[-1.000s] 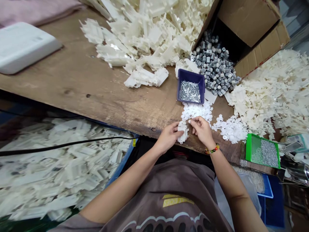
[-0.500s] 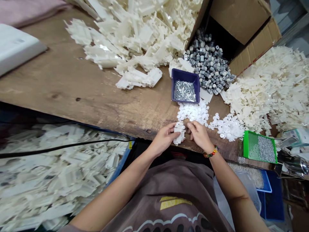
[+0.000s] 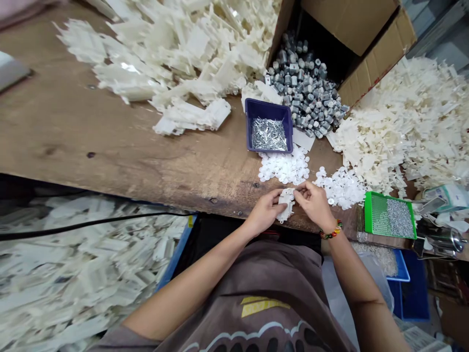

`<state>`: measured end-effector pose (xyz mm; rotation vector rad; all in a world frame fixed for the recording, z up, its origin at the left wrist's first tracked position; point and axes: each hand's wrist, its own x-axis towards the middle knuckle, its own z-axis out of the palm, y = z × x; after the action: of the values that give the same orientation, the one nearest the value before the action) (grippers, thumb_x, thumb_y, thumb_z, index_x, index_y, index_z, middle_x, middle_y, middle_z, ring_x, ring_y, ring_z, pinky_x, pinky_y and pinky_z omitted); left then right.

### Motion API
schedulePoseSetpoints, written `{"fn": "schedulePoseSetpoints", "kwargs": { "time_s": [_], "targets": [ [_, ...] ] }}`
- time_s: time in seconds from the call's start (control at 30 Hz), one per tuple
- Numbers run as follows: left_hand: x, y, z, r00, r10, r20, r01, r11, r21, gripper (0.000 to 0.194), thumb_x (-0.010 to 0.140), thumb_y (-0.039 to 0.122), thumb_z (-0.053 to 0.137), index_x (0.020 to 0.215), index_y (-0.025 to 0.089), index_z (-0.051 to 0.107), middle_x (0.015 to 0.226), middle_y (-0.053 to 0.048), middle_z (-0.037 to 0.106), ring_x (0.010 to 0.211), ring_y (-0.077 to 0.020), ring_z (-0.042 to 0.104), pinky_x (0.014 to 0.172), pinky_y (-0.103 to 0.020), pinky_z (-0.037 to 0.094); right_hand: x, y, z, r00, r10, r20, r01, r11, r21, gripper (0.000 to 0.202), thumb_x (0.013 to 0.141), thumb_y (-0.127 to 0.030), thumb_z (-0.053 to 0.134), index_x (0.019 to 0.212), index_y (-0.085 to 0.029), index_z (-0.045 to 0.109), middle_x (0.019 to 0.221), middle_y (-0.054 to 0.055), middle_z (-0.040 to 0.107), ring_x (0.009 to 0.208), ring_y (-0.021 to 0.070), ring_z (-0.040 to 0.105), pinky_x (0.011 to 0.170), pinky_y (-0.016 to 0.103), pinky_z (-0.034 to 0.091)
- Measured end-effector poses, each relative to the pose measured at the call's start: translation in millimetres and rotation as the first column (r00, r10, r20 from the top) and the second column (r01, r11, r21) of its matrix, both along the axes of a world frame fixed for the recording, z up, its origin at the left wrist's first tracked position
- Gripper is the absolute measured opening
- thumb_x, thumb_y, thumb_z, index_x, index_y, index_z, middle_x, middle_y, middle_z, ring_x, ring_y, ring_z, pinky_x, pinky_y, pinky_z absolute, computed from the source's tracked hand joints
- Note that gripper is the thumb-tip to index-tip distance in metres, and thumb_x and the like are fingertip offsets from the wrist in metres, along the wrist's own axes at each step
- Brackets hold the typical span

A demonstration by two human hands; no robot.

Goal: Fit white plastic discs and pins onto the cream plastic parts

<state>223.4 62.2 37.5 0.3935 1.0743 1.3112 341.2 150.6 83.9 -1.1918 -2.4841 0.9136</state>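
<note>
Most of the upper frame is taken up by a wooden table (image 3: 110, 146). The lower left is filled by a heap of pale plastic parts (image 3: 91, 264); the table's top centre is covered by a cream heap (image 3: 190, 54), its right side by another pile (image 3: 414, 122). An open cardboard box (image 3: 381, 58) is seen at upper right, with grey pieces (image 3: 308, 88) spilled from its mouth. Metal bits are held in a green tray (image 3: 368, 215) at right, thin metal pins in a dark blue bin (image 3: 269, 110) above centre. White discs (image 3: 284, 167) are scattered below the bin. Right of centre, just below the discs, a white plastic piece (image 3: 286, 208) is gripped between thumb and fingers by the left hand (image 3: 264, 211). Its upper right edge is met by the bent fingertips of the right hand (image 3: 317, 204); whether anything is pinched there cannot be told. A beaded bracelet (image 3: 331, 232) is worn on the right wrist.
</note>
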Motion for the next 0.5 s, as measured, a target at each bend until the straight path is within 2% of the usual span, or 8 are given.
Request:
{"fn": "schedulePoseSetpoints", "kwargs": {
  "time_s": [0.1, 0.5],
  "targets": [
    [-0.4, -2.2, -1.3, 1.0, 0.001, -0.024, -0.001, 1.0, 0.02, 0.045, 0.062, 0.019, 0.067, 0.106, 0.012, 0.058, 0.084, -0.006, 0.071, 0.069, -0.0177, 0.066, 0.063, -0.027, 0.051, -5.0, -5.4, 2.0, 0.999, 0.008, 0.038, -0.009, 1.0, 0.014, 0.005, 0.079, -0.021, 0.054, 0.075, -0.019, 0.055, 0.062, -0.002, 0.058, 0.056, 0.0106, 0.053, 0.058, 0.022, 0.039],
    [-0.9, -5.0, 3.1, 1.0, -0.021, 0.004, 0.021, 0.999, 0.024, 0.048, 0.064, 0.022, 0.069, 0.11, 0.011, 0.057, 0.085, -0.005, 0.07, 0.072, -0.0171, 0.065, 0.067, -0.029, 0.05, -3.7, -11.2, 2.4, 0.998, -0.027, 0.055, 0.024, 0.999, 0.042, 0.005, 0.081, -0.022, 0.052, 0.077, -0.02, 0.054, 0.066, 0.0, 0.061, 0.059, 0.0118, 0.055, 0.059, 0.023, 0.041]
  ]
}}
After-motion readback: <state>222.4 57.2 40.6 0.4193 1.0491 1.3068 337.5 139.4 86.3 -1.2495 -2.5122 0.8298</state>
